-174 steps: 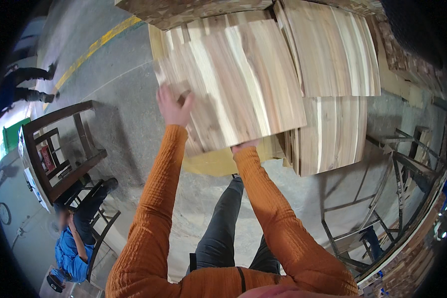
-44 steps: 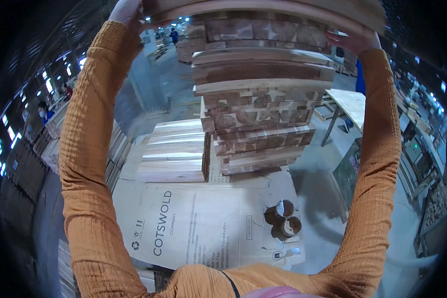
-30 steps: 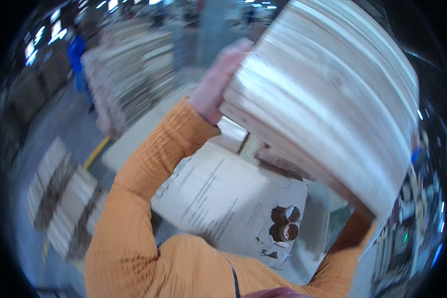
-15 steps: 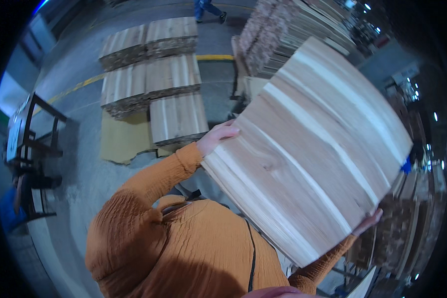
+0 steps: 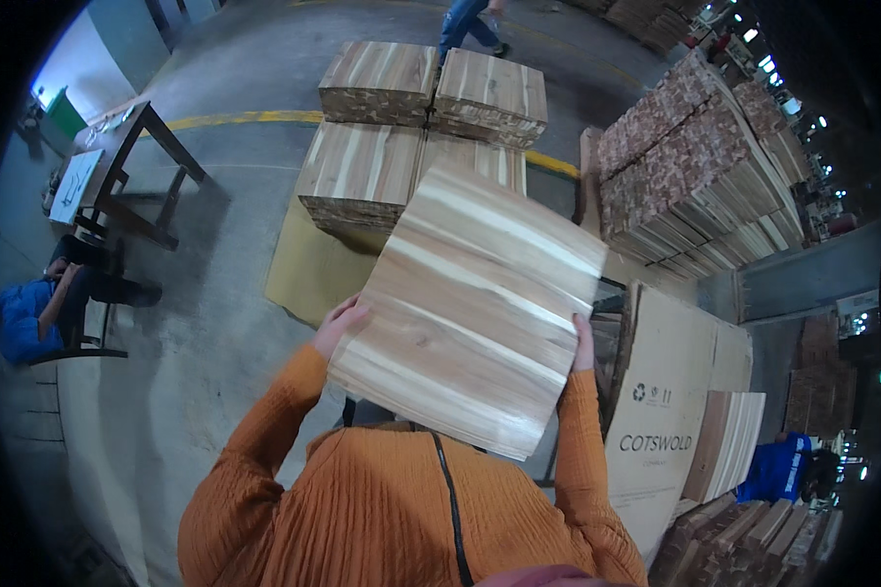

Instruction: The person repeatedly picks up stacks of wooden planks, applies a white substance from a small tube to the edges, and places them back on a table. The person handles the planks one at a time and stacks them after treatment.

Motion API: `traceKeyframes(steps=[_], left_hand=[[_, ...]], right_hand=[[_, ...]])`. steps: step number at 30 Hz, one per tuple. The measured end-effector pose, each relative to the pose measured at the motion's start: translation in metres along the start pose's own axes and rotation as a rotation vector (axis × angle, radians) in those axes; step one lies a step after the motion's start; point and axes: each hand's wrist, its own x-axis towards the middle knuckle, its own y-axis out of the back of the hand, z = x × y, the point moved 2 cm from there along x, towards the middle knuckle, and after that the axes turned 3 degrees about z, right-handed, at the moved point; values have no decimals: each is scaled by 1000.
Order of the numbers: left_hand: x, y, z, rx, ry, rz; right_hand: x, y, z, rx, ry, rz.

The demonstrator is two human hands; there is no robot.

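Observation:
A square wooden panel point(image 5: 480, 303) with pale and brown stripes is held out in front of my body, tilted. My left hand point(image 5: 339, 327) grips its left edge, thumb on the top face and fingers mostly hidden below. At the right edge, my right hand point(image 5: 583, 342) holds on in the same way. Just beyond the panel stand neat stacks of similar panels, among them a left stack point(image 5: 360, 168) and a far right stack point(image 5: 491, 90). The panel's far corner hides part of the nearer right stack point(image 5: 475, 158).
Under the stacks lies a yellowish sheet point(image 5: 308, 259). Large piles of wood point(image 5: 685, 161) stand at the far right, with a printed cardboard sheet point(image 5: 671, 401) nearer. At left are a table point(image 5: 132, 166) and a seated person point(image 5: 44, 308). Another person point(image 5: 470, 29) walks behind the stacks.
My view has swung right, so stacks and table sit differently in it. The panel has come round toward the stacks, now lying more level between both hands. The cardboard has come into view.

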Motion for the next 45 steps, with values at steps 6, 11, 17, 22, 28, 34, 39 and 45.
traceKeyframes(steps=[6,11,17,22,28,34,39,45], left_hand=[[45,70,-35,-88,81,199],[118,57,-20,-17,226,202],[279,42,-23,199,319,65],[431,-11,-14,345,324,-288],[574,-17,-16,833,353,-308],[661,-95,-3,1207,297,-490],[683,-120,29,1278,-111,-422],[579,-76,13,1121,-667,-6]], right_hand=[[102,-28,78,-75,-22,1],[161,5,121,-77,-38,120],[214,33,126,2,31,308],[258,61,142,95,57,551],[302,70,186,328,5,562],[331,45,219,614,-271,691],[369,-7,225,616,-172,698],[430,-62,193,603,-265,767]])
